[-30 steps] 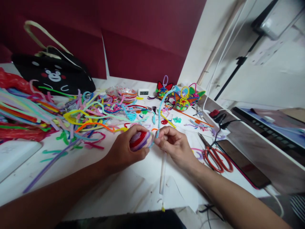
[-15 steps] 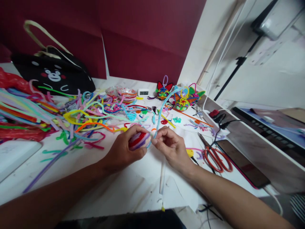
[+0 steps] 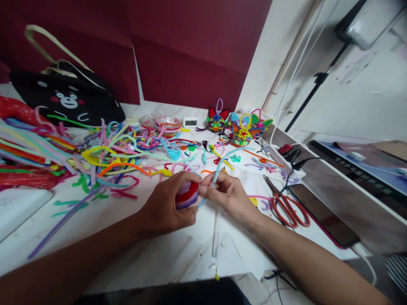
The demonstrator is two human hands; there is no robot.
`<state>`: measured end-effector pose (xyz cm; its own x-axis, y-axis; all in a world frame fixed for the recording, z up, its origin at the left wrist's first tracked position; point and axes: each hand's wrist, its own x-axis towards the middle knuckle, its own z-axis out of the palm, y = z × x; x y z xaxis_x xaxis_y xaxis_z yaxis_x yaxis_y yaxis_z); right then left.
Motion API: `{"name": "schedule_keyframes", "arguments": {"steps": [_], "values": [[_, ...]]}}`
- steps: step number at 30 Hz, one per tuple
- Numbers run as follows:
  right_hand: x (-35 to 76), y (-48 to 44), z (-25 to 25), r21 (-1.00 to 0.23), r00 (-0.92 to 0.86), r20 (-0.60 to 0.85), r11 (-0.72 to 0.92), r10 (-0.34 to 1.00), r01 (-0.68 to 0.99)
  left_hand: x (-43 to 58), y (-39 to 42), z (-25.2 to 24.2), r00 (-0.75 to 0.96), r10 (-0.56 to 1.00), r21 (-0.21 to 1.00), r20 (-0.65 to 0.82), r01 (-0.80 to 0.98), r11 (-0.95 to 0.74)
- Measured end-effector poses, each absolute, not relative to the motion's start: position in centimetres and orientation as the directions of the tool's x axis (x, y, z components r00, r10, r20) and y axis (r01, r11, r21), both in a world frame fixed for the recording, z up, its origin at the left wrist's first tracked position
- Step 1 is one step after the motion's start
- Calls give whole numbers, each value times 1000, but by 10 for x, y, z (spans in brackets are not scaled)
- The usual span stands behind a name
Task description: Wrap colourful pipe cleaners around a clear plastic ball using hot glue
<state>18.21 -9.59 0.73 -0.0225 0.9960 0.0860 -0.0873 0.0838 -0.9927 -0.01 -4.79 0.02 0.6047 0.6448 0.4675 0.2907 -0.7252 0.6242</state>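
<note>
The striped ball (image 3: 187,195), red, purple and pale, sits inside the left hand (image 3: 173,202), whose fingers curve around it, parted by its breadth. It looks light and fuzzy, probably soft on the surface with some give, so a loose cupped hold around the sides should suit; squeezing might dent it. The right hand (image 3: 221,188) has thumb and forefinger brought together at the ball's right edge, pinching near a pale-blue fuzzy stem (image 3: 219,166) that arcs up and away beyond them. The stem should bend readily and hold its bend, with little slip; best taken near its base.

Far left beyond the fingers, a black bag (image 3: 68,101) bears a printed bear face. Straight beyond them, a small white clock (image 3: 190,122) shows digits too blurred to trust.
</note>
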Motion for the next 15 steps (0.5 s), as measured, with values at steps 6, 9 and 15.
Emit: {"name": "schedule_keyframes", "arguments": {"steps": [6, 9, 15], "values": [[195, -92, 14, -987, -143, 102, 82, 984, -141, -2, -46, 1, 569, 715, 703, 406, 305, -642], [200, -90, 17, -988, -173, 101, 79, 980, -131, -2, -45, 3, 556, 725, 718, 408, 295, -630], [197, -90, 18, -981, -91, 143, 130, 986, -141, -4, -45, 5, 538, 711, 732, 452, 231, -640]]}}
